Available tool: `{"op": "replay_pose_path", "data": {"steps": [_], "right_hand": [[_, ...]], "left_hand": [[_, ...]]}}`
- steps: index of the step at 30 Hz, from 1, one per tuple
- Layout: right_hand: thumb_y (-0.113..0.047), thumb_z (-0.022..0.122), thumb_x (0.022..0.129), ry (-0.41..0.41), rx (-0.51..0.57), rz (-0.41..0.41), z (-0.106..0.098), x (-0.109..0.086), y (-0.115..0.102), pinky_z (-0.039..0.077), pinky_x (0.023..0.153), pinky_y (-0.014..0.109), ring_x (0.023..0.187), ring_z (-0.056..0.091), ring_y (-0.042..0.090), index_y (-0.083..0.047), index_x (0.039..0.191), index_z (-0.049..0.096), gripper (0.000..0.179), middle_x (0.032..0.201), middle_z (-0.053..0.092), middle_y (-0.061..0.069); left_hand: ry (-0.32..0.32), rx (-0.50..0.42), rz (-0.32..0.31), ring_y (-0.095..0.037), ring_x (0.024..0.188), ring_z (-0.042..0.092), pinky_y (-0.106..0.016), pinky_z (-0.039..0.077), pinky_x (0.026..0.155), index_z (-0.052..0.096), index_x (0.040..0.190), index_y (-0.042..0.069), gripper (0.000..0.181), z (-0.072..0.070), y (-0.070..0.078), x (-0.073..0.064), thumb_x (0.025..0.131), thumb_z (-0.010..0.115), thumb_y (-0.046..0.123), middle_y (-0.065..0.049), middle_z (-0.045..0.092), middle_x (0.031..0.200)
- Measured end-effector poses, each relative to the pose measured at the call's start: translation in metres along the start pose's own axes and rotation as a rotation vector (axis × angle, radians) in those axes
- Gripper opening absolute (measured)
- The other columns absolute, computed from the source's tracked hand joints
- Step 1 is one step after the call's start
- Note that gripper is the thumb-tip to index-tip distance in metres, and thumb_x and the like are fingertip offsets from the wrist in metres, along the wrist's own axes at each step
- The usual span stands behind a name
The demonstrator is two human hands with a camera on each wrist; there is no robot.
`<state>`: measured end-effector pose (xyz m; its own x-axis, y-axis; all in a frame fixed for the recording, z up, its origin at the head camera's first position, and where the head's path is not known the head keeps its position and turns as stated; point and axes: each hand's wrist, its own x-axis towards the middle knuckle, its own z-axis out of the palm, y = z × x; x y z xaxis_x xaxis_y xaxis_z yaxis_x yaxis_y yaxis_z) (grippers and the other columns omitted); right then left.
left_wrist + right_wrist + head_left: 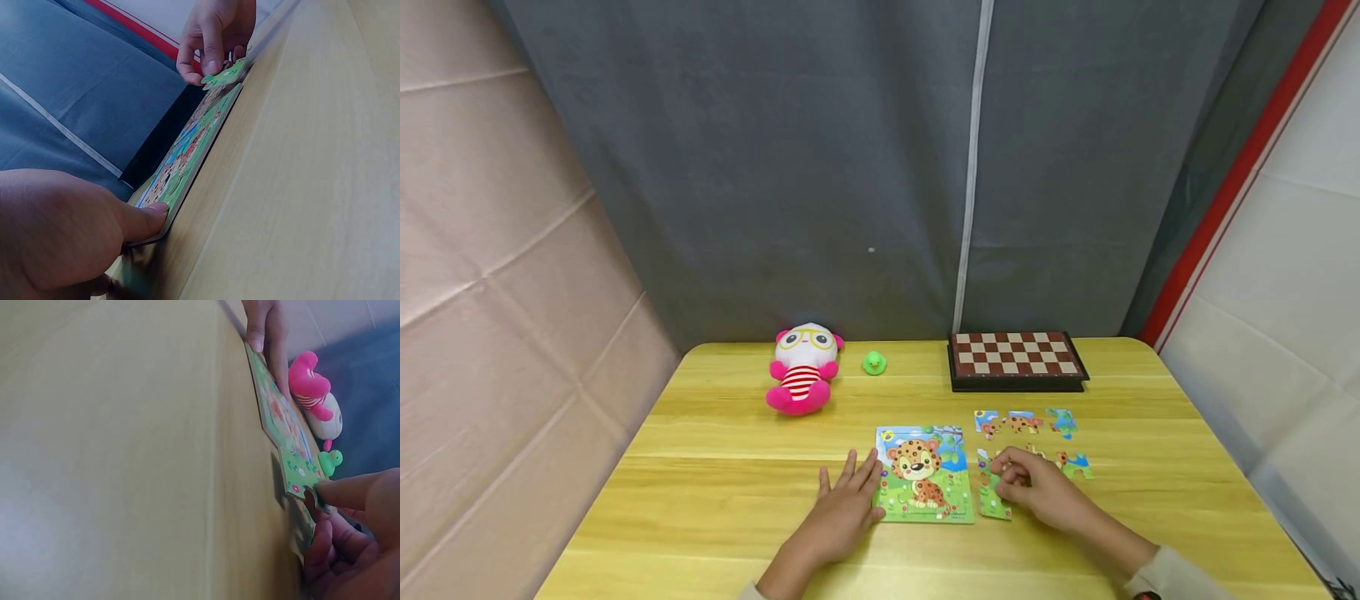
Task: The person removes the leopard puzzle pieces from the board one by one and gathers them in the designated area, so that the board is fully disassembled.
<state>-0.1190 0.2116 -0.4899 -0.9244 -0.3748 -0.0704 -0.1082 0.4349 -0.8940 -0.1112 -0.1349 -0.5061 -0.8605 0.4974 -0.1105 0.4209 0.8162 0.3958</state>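
Note:
A puzzle board (936,500) with a leopard cub picture lies flat on the table. My left hand (842,514) rests at its left edge, fingers spread and fairly straight, and the left wrist view shows the thumb (153,215) on the board's corner. To the right of the board, my right hand (1039,492) pinches a green puzzle piece (296,473) with flowers between thumb and finger. That piece is tilted and held just off the table in the right wrist view. Another piece (983,461) lies beside the right fingers, partly hidden.
Several loose puzzle pieces (1022,422) lie in rows beyond the right hand. Further back are a checkered board box (1018,354), a small green duck (874,363) and a pink-and-white plush toy (803,375). A grey curtain (820,183) hangs behind the table (700,492).

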Motion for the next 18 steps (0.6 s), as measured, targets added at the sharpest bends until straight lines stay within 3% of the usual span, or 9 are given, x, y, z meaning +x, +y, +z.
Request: {"op": "replay_pose_path", "data": {"steps": [8,14,18], "right_hand": [[-0.009,0.073,0.094,0.026,-0.058,0.009,0.001,-0.002,0.008,0.050,0.070,0.023,0.082,0.056,0.011,-0.006,0.107,0.065,0.015,0.092,0.064,0.003],[-0.010,0.076,0.091,0.058,-0.162,-0.013,0.004,-0.002,0.014,0.047,0.066,0.021,0.076,0.051,0.007,-0.012,0.104,0.067,0.015,0.092,0.062,-0.002],[-0.011,0.077,0.091,0.072,-0.173,-0.039,0.005,-0.003,0.014,0.047,0.065,0.022,0.076,0.049,0.006,-0.012,0.103,0.068,0.015,0.092,0.062,-0.004]], "left_hand": [[-0.006,-0.009,-0.004,-0.044,0.157,0.008,-0.082,0.005,0.113,0.031,0.161,0.005,0.068,0.000,0.000,0.001,0.106,0.054,0.037,-0.009,0.016,0.172],[-0.008,-0.012,-0.009,-0.043,0.157,0.007,-0.081,0.004,0.114,0.030,0.161,0.006,0.068,0.000,0.000,0.001,0.106,0.053,0.038,-0.008,0.014,0.172],[-0.005,-0.009,-0.008,-0.043,0.157,0.008,-0.081,0.004,0.113,0.031,0.161,0.006,0.068,0.001,0.000,0.001,0.106,0.054,0.038,-0.009,0.015,0.172]]}}
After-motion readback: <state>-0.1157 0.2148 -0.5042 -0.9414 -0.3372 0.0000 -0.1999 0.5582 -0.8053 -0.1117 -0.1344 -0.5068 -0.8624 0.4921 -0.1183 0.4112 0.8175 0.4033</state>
